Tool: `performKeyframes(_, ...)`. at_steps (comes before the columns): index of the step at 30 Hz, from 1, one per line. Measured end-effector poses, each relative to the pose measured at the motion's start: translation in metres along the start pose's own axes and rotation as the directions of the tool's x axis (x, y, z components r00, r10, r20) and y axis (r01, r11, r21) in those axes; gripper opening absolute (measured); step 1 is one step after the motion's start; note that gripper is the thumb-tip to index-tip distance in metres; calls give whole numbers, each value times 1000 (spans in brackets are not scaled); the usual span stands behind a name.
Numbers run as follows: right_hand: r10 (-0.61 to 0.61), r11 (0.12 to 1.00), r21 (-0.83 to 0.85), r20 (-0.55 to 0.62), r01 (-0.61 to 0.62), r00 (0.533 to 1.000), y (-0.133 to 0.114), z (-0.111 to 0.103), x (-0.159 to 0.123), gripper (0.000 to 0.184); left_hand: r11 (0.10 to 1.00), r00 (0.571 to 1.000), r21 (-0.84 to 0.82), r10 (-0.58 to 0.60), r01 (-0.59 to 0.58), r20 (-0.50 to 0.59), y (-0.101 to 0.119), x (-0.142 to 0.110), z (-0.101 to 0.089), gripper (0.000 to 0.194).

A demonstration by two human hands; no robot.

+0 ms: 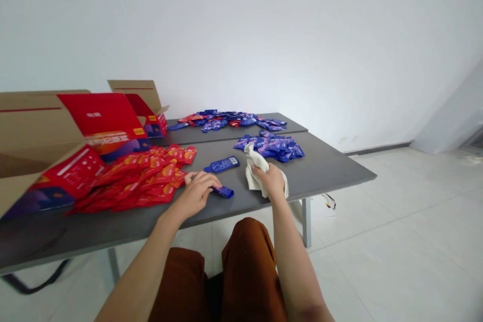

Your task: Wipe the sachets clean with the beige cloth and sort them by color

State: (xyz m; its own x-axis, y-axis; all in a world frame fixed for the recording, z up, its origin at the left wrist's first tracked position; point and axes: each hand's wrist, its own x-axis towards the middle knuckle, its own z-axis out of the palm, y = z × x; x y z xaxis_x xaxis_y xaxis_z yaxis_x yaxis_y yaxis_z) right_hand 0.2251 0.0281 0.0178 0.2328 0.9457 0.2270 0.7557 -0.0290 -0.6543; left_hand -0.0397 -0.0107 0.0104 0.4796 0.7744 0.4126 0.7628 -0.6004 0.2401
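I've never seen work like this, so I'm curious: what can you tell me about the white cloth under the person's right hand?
The white cloth is a crumpled, off-white piece of what looks like soft fabric, with no visible pattern or print. It is bunched into loose folds, with one fold rising upright. The right hand grips it from above, while its lower folds rest on the gray table. It sits just in front of the pile of blue sachets.

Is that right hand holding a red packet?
No, the right hand is gripping a crumpled white cloth, and the red packets lie in a pile well off to the left.
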Motion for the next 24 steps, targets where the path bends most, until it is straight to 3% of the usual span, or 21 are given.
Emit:
performKeyframes(3, -133, 980, 162, 80, 118, 988, -14, 2, -1, 48, 998, 996, 20, 61, -63, 70, 3, -6, 7, 69)
performKeyframes(5, -311, 943, 172, 157, 284, 937, -29, 10, -12, 46, 997, 994, 38, 66, -69, 84, 6, -8, 11, 74)
performKeyframes(8, -506, 856, 27, 254, 517, 824, -53, 29, -31, 51, 999, 996, 0, 34, -34, 87, 8, -8, 11, 69)
performKeyframes(10, -555, 795, -98, 279, 598, 784, -67, 43, -36, 54, 995, 992, -99, 20, -8, 121, 7, -6, 8, 68)
performKeyframes(14, -527, 763, -209, 346, 612, 776, -87, 64, -19, 64, 978, 989, -187, -65, 89, 129, 6, -3, 5, 70)
performKeyframes(18, -431, 772, -251, 470, 584, 770, -102, 76, 0, 73, 981, 981, -33, -191, 192, 35, 11, -4, 6, 63)
performKeyframes(21, -461, 758, -302, 379, 578, 802, -107, 81, -9, 68, 872, 891, 189, -434, 452, -129, 15, -8, 8, 50)
performKeyframes(22, -482, 751, -327, 324, 574, 814, -105, 81, -15, 64, 827, 862, 245, -477, 506, -170, 15, -9, 9, 48)
performKeyframes(24, -521, 733, -365, 243, 574, 818, -98, 79, -30, 58, 796, 858, 319, -473, 514, -202, 13, -11, 12, 47)
